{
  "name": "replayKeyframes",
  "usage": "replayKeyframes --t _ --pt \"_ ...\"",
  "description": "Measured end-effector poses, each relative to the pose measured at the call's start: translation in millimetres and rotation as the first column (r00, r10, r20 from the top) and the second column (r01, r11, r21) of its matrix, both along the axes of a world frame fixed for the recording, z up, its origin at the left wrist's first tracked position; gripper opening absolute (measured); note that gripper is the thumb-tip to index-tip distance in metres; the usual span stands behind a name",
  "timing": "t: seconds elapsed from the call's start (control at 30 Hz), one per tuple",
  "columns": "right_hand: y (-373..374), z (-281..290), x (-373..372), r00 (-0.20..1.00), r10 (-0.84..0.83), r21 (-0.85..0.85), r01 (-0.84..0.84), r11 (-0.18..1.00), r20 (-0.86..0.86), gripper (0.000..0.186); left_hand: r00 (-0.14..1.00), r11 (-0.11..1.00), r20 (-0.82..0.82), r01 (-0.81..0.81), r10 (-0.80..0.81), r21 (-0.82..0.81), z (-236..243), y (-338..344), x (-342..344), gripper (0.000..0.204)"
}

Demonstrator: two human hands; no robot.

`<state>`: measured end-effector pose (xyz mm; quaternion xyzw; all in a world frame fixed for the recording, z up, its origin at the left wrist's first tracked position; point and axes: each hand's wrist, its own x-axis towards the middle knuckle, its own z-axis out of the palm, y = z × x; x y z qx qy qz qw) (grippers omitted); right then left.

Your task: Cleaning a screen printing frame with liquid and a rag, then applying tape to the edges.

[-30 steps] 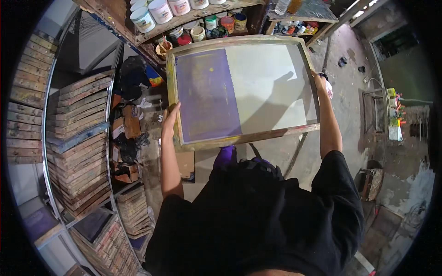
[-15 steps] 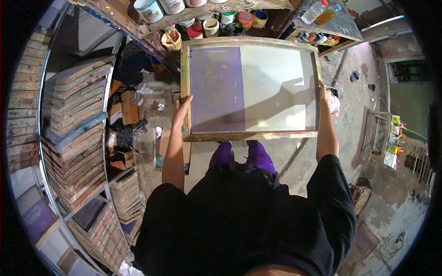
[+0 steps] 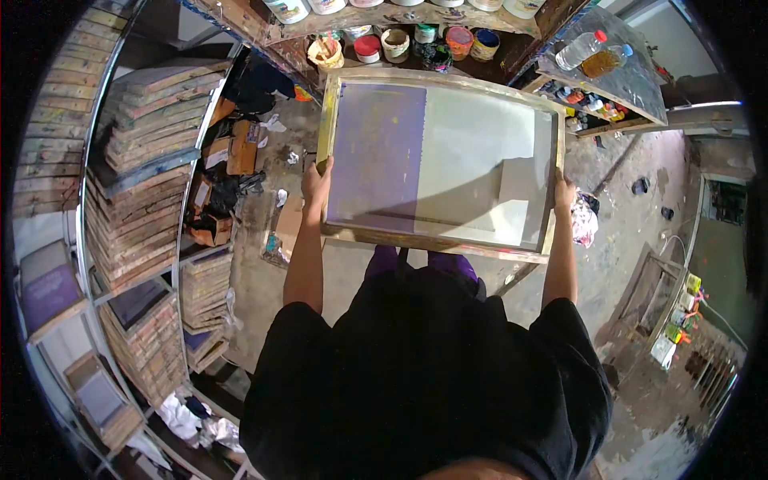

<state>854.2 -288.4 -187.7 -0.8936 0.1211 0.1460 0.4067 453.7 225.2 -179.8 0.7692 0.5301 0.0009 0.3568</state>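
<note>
A wooden-framed printing screen is held up in front of me, slightly tilted down to the right. Its mesh is purple on the left part and pale cream on the rest, with a shadow falling across it. My left hand grips the left side of the frame, fingers going round behind it. On the opposite side my right hand is closed round the frame's edge, its fingers partly hidden by the wood.
Metal racks on the left hold a stack of wooden frames. Paint tubs fill a shelf ahead. Bottles stand on a dark table at the far right. Cardboard and rubbish lie on the floor by the rack.
The screen has tipped, its right end now lower than before, and both hands stay on it. My view has shifted, showing more of the right-hand table and the lower rack.
</note>
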Motion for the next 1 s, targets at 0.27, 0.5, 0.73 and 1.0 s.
replayKeyframes --t 0.27,0.5,0.73,1.0 --pt "14 5 -38 0.875 0.391 -0.326 -0.295 0.898 0.286 0.053 0.996 0.735 -0.062 -0.007 0.066 0.678 -28 -81 -48 0.063" --pt "34 17 -58 0.664 0.655 -0.690 -0.282 0.667 0.362 0.063 0.984 0.799 -0.173 0.067 0.047 0.598 -6 -177 -64 0.071" --pt "76 37 23 0.544 0.495 -0.386 -0.310 0.869 0.677 0.062 0.999 0.836 0.029 -0.054 0.045 0.546 -47 -177 -106 0.073" --pt "53 44 332 0.572 -0.088 0.167 -0.088 0.982 0.816 0.080 0.999 0.788 0.033 -0.035 0.018 0.614 -5 -173 -100 0.072"
